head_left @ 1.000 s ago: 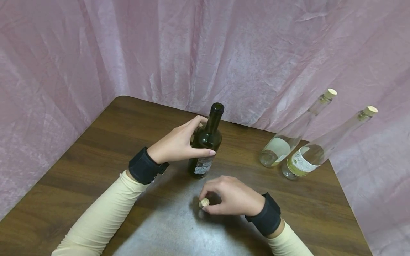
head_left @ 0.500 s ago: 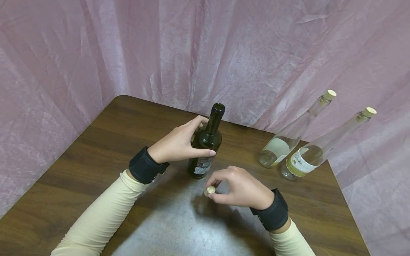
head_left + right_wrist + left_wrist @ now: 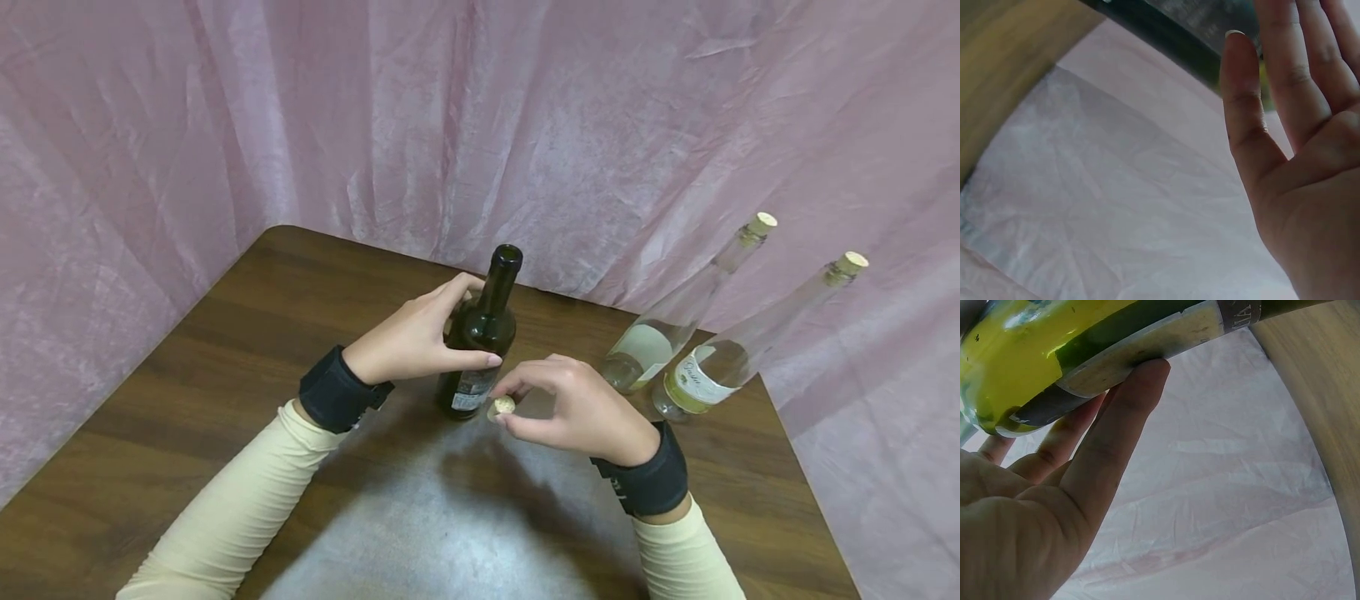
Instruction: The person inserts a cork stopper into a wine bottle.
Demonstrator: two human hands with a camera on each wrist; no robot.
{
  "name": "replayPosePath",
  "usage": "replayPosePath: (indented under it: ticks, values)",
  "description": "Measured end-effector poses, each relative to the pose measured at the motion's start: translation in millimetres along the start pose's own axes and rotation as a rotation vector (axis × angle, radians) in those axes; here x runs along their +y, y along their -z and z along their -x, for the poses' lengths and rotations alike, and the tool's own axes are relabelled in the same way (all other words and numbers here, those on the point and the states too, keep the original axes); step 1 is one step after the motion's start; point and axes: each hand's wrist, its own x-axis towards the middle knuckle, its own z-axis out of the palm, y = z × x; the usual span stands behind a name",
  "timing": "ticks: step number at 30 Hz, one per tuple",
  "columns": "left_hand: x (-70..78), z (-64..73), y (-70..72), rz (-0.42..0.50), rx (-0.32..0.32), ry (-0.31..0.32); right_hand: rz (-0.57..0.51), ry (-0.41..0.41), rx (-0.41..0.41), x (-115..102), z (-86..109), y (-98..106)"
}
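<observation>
A dark green wine bottle [image 3: 480, 329] stands upright near the middle of the table, its mouth uncorked. My left hand [image 3: 416, 333] grips its body from the left, thumb across the front and fingers behind. In the left wrist view the fingers of that hand [image 3: 1104, 437] lie along the bottle's labelled side [image 3: 1147, 350]. Between thumb and fingertips my right hand [image 3: 585, 408] pinches a pale cork [image 3: 504, 406], held close in front of the bottle's lower right side. The right wrist view shows the same hand [image 3: 1310, 144] before the dark bottle [image 3: 1191, 44]; the cork is hidden there.
Two clear glass bottles, one with a plain pale label [image 3: 647, 348] and one with a white and yellow label [image 3: 699, 385], stand on the right, both corked. The brown wooden table [image 3: 225, 333] ends at a pink curtain [image 3: 390, 125] behind and on both sides.
My right hand has lifted the cork from low over the table, moving it away from me and slightly right, toward the dark bottle. The left hand has kept its grip on the bottle.
</observation>
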Motion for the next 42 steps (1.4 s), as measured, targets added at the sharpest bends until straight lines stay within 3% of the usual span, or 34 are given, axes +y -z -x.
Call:
replayPosePath:
  ticks: [7, 20, 32, 42]
  values:
    - [0.6, 0.3, 0.5, -0.007, 0.007, -0.004, -0.014, 0.003, 0.088, 0, -10.3, 16]
    - [0.7, 1.9, -0.6, 0.008, -0.006, -0.005, -0.105, 0.004, 0.153, -3, -26.6, 40]
    - [2.7, 1.0, -2.9, 0.006, -0.01, -0.012, -0.121, 0.065, 0.31, -5, -36.8, 59]
    - [5.8, 0.8, -3.9, -0.007, -0.012, -0.008, -0.099, 0.003, 0.392, -8, -41.9, 75]
